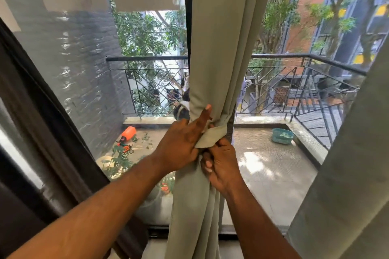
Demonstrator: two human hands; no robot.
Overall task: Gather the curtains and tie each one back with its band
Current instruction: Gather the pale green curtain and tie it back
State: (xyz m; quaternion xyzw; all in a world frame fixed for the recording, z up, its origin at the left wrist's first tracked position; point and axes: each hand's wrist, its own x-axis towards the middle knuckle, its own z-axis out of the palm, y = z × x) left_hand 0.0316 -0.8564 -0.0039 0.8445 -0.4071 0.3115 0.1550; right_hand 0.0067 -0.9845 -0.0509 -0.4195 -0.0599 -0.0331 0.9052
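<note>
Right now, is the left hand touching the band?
Touching. The head view shows the left hand laid against the band wrapped round the gathered curtain, its fingers overlapping the band's end with no gap, forefinger pointing up.

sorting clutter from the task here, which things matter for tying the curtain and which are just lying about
Job: gathered curtain, band, left hand, right hand.

Lying about: orange sprayer, teal basket, balcony railing, second curtain.
</note>
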